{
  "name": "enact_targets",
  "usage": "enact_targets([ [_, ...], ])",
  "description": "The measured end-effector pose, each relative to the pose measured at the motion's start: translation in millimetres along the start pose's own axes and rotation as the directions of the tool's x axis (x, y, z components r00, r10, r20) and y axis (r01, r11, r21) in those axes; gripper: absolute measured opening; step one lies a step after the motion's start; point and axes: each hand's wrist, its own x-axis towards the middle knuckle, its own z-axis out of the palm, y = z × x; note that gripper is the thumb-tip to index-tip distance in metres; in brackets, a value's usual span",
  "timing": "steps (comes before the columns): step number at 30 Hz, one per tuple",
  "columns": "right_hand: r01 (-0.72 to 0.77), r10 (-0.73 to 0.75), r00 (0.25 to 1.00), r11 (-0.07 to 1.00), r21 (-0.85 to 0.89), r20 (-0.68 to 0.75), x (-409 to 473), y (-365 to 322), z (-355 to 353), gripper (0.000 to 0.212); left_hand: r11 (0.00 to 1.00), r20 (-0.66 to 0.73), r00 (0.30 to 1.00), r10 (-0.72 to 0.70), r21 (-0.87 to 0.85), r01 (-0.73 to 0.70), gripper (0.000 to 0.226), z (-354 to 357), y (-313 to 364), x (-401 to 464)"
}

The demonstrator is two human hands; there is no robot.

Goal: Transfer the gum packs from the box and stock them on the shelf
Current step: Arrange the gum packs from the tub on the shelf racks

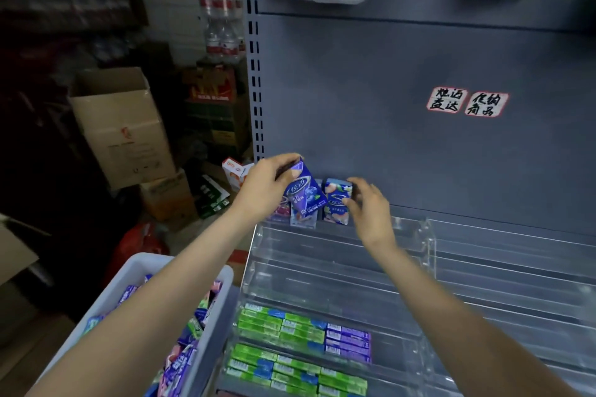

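Nearest the camera, at the lower left, a pale plastic box (222, 280) holds a jumble of purple, pink and green gum packs (180, 361), with the left forearm stretched above it. Just right of the box, the near tiers of a clear acrylic stepped shelf rack (429, 241) carry flat rows of green gum packs (277, 325) and a short stack of purple flat packs (348, 340); the middle tiers show only bare acrylic.

At the far tier, against the dark grey metal back panel (419, 154), the left hand (267, 187) grips a tilted purple-blue blueberry gum pack (304, 195), fingers curled over its top edge. Below it, a pale pack (303, 219) and a reddish pack (280, 212) stand on the tier. The right hand (367, 208), just to the right, pinches an upright blue-and-peach gum pack (337, 200) that stands on the same tier.

Two handwritten white labels (467, 103) are stuck on the panel to the far right. Brown cardboard cartons (122, 125) stand at the far left.
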Motion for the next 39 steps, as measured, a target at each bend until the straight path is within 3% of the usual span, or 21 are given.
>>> enact_targets([
  [8,-0.042,0.039,0.997,0.998,-0.037,-0.069,-3.0,-5.5,8.9,0.035,0.998,0.064,0.997,0.039,0.055,-0.043,0.037,2.1,-4.3,5.4],
  [12,-0.055,0.055,0.998,0.998,-0.004,0.033,-1.1,0.8,-5.6,0.041,0.998,0.106,0.993,0.058,0.021,-0.061,0.036,10.7,-2.6,12.3],
  [17,-0.116,0.112,0.993,0.988,0.106,0.049,-4.3,7.9,-30.9,0.05,0.992,0.171,0.978,0.123,0.018,-0.128,0.035,32.5,4.5,25.3],
  [22,-0.104,0.053,0.975,0.967,0.234,0.216,-8.6,-4.0,-33.9,0.048,0.929,0.256,0.936,0.241,0.219,-0.298,0.032,51.7,5.3,33.4],
  [26,-0.054,0.025,0.991,0.975,0.218,0.131,-11.9,-5.3,-23.4,0.041,0.854,0.366,0.902,0.23,0.369,-0.368,0.033,58.0,-5.3,32.3],
  [32,-0.02,0.019,1.0,0.994,0.107,0.008,-10.8,-1.7,-4.7,0.044,0.712,0.294,0.928,0.227,0.6,-0.364,0.038,53.0,-18.2,26.8],
  [39,-0.095,0.095,0.995,0.995,0.035,0.003,-18.6,-0.1,11.0,0.042,0.693,0.277,0.948,0.156,0.654,-0.304,0.048,46.6,-26.4,19.7],
])
